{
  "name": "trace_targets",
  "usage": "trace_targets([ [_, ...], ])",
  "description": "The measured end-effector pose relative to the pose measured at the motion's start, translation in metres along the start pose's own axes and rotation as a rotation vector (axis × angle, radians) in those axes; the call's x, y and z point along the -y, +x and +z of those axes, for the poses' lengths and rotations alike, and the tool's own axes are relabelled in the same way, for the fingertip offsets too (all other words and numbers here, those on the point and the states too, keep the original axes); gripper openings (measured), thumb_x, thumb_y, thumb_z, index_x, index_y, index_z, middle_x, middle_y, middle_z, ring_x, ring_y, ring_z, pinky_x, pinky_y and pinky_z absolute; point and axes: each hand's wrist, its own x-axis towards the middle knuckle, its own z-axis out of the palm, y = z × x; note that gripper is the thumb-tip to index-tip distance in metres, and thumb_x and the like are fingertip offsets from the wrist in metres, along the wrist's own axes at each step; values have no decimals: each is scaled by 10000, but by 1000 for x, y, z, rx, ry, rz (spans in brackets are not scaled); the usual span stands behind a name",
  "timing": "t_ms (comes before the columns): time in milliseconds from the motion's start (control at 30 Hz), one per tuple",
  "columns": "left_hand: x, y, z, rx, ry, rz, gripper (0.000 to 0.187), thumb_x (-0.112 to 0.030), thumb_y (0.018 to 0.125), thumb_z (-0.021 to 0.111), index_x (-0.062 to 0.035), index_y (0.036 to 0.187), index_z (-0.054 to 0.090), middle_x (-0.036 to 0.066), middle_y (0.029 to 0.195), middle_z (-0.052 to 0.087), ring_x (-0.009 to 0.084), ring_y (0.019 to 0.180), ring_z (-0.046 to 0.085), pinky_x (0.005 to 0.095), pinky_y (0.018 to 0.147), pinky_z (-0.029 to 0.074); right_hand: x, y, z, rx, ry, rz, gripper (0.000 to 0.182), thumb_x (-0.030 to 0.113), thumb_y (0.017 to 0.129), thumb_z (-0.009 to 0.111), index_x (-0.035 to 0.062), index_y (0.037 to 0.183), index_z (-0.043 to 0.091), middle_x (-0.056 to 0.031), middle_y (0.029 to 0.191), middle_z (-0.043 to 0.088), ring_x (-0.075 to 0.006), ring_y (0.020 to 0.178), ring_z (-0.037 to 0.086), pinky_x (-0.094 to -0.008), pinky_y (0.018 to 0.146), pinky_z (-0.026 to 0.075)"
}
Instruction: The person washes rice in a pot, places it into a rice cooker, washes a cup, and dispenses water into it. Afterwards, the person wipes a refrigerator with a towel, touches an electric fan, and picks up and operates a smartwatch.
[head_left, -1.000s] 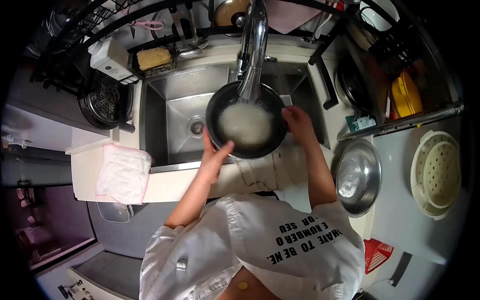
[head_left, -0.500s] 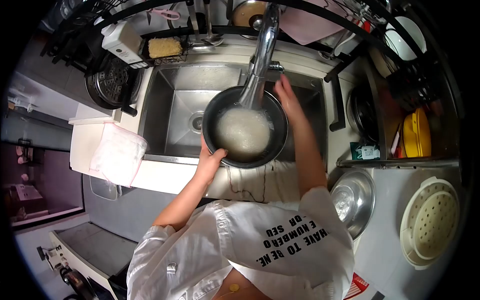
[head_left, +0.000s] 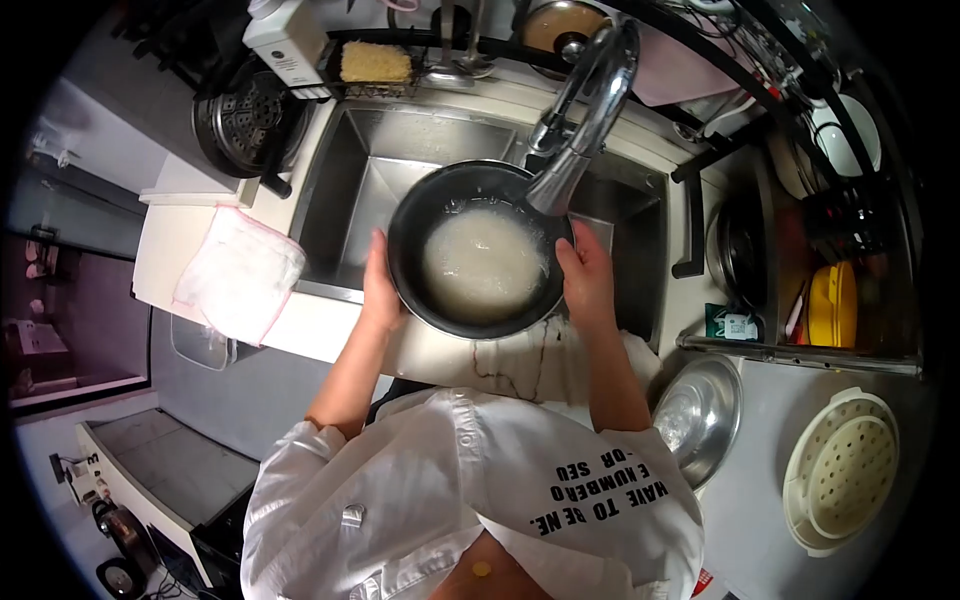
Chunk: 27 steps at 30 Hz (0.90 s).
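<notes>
A dark round pot (head_left: 405,225) is held over the front of the steel sink (head_left: 345,165). Cloudy whitish water (head_left: 485,265) fills its lower part; whatever lies beneath the surface is blurred. My left hand (head_left: 380,287) presses against the pot's left side, its fingers partly hidden by the wall. On the right side, my right hand (head_left: 588,275) grips the pot with the thumb near the rim. The chrome faucet (head_left: 583,150) reaches down to the pot's upper right rim, and no clear stream shows under its spout.
A white cloth (head_left: 243,275) with a pink edge lies on the left counter. Behind the sink are a sponge (head_left: 376,63) and a white bottle (head_left: 287,45). A metal bowl (head_left: 700,415) and a cream perforated basket (head_left: 843,475) sit at right.
My right hand has come down from beside the faucet onto the pot's right side. My left hand has shifted up along the left side, its thumb no longer over the front rim.
</notes>
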Motion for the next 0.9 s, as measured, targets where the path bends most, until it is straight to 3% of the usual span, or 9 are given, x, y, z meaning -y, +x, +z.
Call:
trace_targets([
  [133, -38, -4, 3, -4, 71, 99, 707, -584, 960, 257, 5, 1288, 474, 155, 1252, 544, 233, 1143, 534, 357, 997, 414, -8, -2, 38, -144, 33, 15, 288, 84, 947, 508, 0, 1221, 531, 0, 917, 623, -48, 760, 532, -195, 675, 427],
  [333, -52, -4, -39, -9, 19, 73, 756, -625, 937, 279, 9, 1310, 453, 164, 1261, 534, 238, 1166, 518, 361, 1004, 412, 11, -12, 79, -21, 175, 4, 296, 65, 942, 505, -10, 1228, 516, -27, 962, 634, -65, 803, 573, -209, 705, 462],
  [400, -55, -5, -52, -7, -59, 16, 775, -638, 928, 280, 6, 1332, 430, 166, 1284, 517, 254, 1182, 507, 380, 1014, 404, 20, -18, 91, -11, 177, 33, 295, 58, 941, 501, -12, 1228, 514, -34, 976, 634, -67, 819, 581, -213, 711, 469],
  [500, -58, -8, -61, -38, -154, -49, 826, -693, 877, 334, 7, 1282, 499, 178, 1239, 565, 283, 1120, 561, 399, 963, 453, 39, -27, 102, -14, 72, 29, 306, 73, 929, 525, -16, 1221, 514, -29, 876, 632, -65, 696, 583, -212, 595, 468],
  [600, -54, -6, -72, -10, -340, -187, 834, -703, 865, 344, 8, 1261, 522, 189, 1214, 580, 300, 1096, 576, 424, 941, 469, 71, -38, 112, 10, -262, 176, 336, 96, 906, 570, -16, 1217, 514, -8, 729, 591, -60, 545, 537, -211, 462, 418],
  [633, -54, -6, -74, 20, -366, -254, 872, -705, 877, 284, 10, 1366, 386, 194, 1334, 477, 308, 1218, 483, 426, 1027, 391, 77, -41, 117, -20, -274, 172, 349, 105, 895, 588, -11, 1216, 517, 3, 674, 556, -57, 498, 509, -209, 421, 385],
  [667, -52, -6, -77, 25, -370, -260, 872, -705, 877, 284, 10, 1366, 386, 194, 1334, 477, 308, 1218, 483, 426, 1027, 391, 82, -43, 121, -50, -287, 167, 362, 114, 885, 606, -7, 1215, 521, 14, 620, 522, -53, 450, 482, -207, 380, 352],
  [800, -43, -4, -77, 98, -488, -407, 877, -702, 882, 241, 20, 1349, 412, 219, 1318, 489, 339, 1200, 497, 452, 1027, 394, 103, -49, 132, -32, -281, 181, 360, 108, 884, 607, -7, 1215, 524, 21, 614, 514, -53, 470, 500, -199, 396, 375],
  [900, -31, 1, -78, 117, -583, -499, 869, -717, 852, 309, 3, 1306, 487, 219, 1279, 532, 367, 1173, 519, 484, 1030, 380, 115, -47, 136, -13, -297, 218, 359, 104, 889, 601, -3, 1223, 524, 23, 608, 511, -56, 475, 508, -193, 405, 393],
])
